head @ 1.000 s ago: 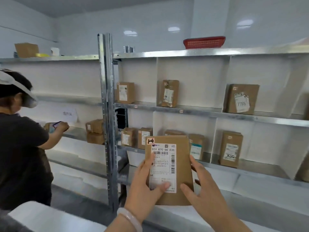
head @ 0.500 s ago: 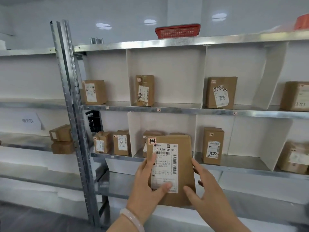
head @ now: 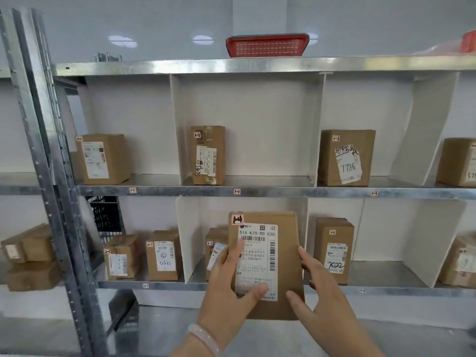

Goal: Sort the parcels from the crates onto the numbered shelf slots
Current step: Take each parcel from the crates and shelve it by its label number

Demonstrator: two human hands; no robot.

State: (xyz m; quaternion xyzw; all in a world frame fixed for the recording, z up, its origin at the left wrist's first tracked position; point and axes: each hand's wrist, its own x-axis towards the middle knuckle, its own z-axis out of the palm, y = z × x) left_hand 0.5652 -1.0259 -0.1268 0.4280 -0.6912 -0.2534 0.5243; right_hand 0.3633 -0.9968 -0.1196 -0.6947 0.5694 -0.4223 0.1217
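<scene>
Standing upright, the cardboard parcel (head: 286,256) is gripped by the left hand (head: 229,287), the right hand (head: 325,302) resting straight fingers (head: 306,256) against its edge, with slot 1-1 (head: 152,179) at upper left.

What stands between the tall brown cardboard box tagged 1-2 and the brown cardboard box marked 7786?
Head view: bare grey metal shelf, then one upright white divider panel. Nothing else.

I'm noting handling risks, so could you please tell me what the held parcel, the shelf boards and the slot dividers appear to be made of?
Held parcel: matt brown cardboard, by its dull kraft colour and folded edges. Shelf boards: probably galvanised steel, given the grey mottled sheen. Slot dividers: smooth white sheet, perhaps plastic or coated board; the look leaves it open.
</scene>
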